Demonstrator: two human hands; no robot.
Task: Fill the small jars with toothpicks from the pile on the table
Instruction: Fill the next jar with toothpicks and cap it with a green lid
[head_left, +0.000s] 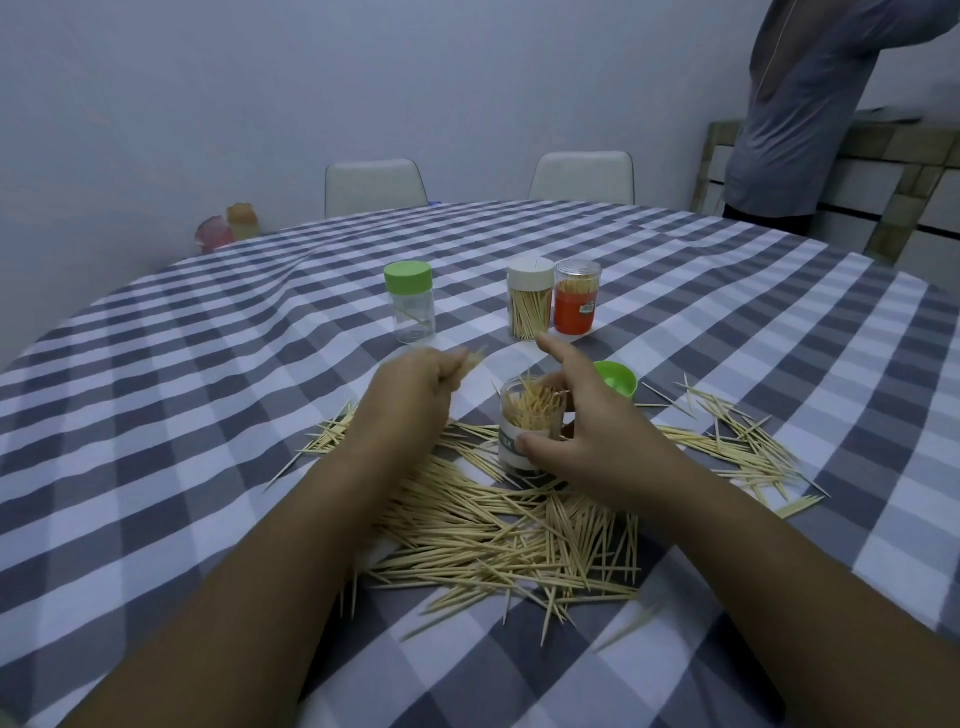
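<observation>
Open jar (524, 431), clear with white label, upright amid the toothpick pile (498, 530) on the checked tablecloth (208, 395), part-filled with toothpicks standing loosely. Right hand (582, 415) grips the jar, thumb on the label, index finger raised. Left hand (415, 384), just left of the jar, pinches a small bunch of toothpicks. Green lid (618, 382) lies behind the right hand. Farther back: green-capped jar (409, 301), nearly empty; white-capped jar (530, 296), full; red-labelled jar (576, 296) touching it.

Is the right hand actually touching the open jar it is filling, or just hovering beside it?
Touching. In the head view the right hand wraps the open jar: its thumb presses the white label in front and its fingers curl round the far side.
</observation>
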